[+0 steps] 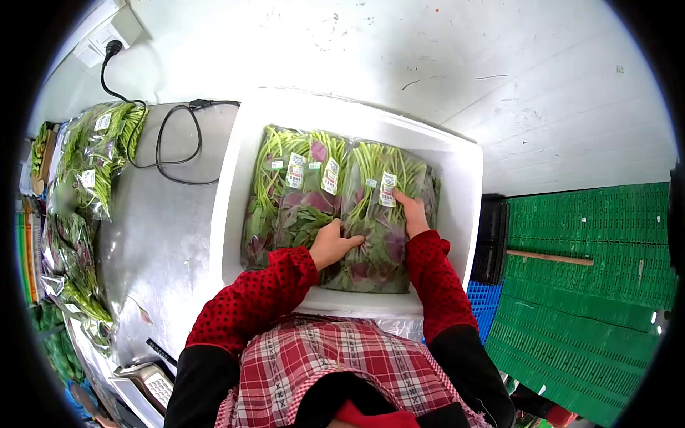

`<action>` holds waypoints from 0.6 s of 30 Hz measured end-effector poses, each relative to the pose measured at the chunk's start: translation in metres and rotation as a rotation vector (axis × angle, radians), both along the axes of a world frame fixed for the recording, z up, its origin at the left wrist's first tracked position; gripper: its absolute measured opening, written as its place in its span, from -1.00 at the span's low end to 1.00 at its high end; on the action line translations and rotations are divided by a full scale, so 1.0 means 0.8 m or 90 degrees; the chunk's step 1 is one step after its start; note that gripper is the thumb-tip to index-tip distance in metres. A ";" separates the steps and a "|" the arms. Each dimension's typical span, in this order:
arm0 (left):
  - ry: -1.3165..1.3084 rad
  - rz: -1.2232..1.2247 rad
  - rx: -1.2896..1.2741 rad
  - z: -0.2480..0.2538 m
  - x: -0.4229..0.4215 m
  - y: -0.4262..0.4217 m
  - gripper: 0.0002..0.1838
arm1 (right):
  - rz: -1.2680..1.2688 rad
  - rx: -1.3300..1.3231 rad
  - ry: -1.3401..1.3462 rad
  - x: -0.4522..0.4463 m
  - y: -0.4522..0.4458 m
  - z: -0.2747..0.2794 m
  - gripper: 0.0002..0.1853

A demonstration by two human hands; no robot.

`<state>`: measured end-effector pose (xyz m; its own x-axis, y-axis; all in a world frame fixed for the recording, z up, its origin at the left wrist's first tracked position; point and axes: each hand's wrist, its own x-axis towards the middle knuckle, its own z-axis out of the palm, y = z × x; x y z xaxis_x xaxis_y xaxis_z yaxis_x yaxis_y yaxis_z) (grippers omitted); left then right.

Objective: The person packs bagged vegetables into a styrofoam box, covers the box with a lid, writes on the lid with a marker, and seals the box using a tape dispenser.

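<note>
Bags of leafy greens with purple leaves and pale labels (303, 192) lie side by side in a white foam box (467, 192). My left hand (332, 245) rests on the bags near the middle, thumb and fingers apart. At the right, my right hand (413, 212) lies on the rightmost bag (374, 246), its fingers spread beside the label. Both hands touch the clear plastic from above; neither is wrapped round a bag.
More bagged greens (82, 178) line the left side of the metal table (135, 257). A black cable (158, 143) runs to a wall socket. Green crates (585, 285), a black crate (489, 239) and a blue one (484, 307) stand right. A keypad device (153, 385) sits lower left.
</note>
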<state>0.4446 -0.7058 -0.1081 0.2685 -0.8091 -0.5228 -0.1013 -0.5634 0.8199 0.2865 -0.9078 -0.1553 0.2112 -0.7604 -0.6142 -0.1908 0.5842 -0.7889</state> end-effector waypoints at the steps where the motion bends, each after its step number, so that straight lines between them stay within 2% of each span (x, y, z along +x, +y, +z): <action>1: -0.022 0.013 -0.012 -0.001 0.004 0.001 -0.36 | 0.020 -0.007 -0.014 0.007 -0.004 -0.008 -0.02; 2: -0.043 0.024 -0.023 -0.002 0.008 0.004 -0.38 | 0.038 -0.014 -0.026 0.011 -0.003 -0.016 0.05; 3: -0.033 0.063 -0.085 -0.019 0.008 0.007 -0.41 | 0.034 -0.052 0.039 0.027 0.015 0.026 0.01; 4: -0.037 0.064 -0.083 -0.022 0.007 0.009 -0.41 | 0.035 -0.051 0.035 0.028 0.021 0.038 0.01; 6: -0.137 0.050 -0.015 -0.021 0.006 0.006 -0.40 | 0.202 -0.458 0.409 0.030 0.028 0.051 -0.02; 7: -0.158 0.059 -0.058 -0.010 0.000 0.008 -0.38 | 0.178 -0.745 0.440 0.033 0.039 0.058 -0.08; 9: -0.222 -0.037 -0.030 0.019 -0.006 0.014 -0.33 | 0.264 -0.861 0.453 0.053 0.059 0.086 -0.11; 10: -0.181 -0.052 0.013 0.060 0.005 0.019 -0.31 | 0.311 -0.897 0.438 0.069 0.065 0.068 -0.13; 11: -0.248 -0.083 -0.093 0.058 0.008 0.031 -0.32 | 0.394 -0.859 0.549 0.081 0.075 0.058 -0.15; 12: -0.231 -0.071 -0.145 0.049 0.015 0.041 -0.33 | 0.448 -0.876 0.516 0.091 0.079 0.032 -0.16; 15: -0.364 0.242 -0.294 0.097 0.097 0.095 -0.46 | 0.424 -0.887 0.509 0.087 0.070 -0.024 -0.24; 17: -0.425 0.474 -0.319 0.110 0.199 0.160 -0.50 | 0.511 -0.765 0.537 0.086 0.073 0.015 -0.27; 18: -0.369 0.622 -0.297 0.106 0.268 0.205 -0.50 | 0.478 -0.792 0.513 0.081 0.066 0.017 -0.29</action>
<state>0.6591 -0.5416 -0.0232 0.9633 -0.2149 0.1610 -0.2172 -0.2712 0.9377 0.3516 -0.8548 -0.1418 0.6833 -0.7196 0.1236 -0.6839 -0.6900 -0.2371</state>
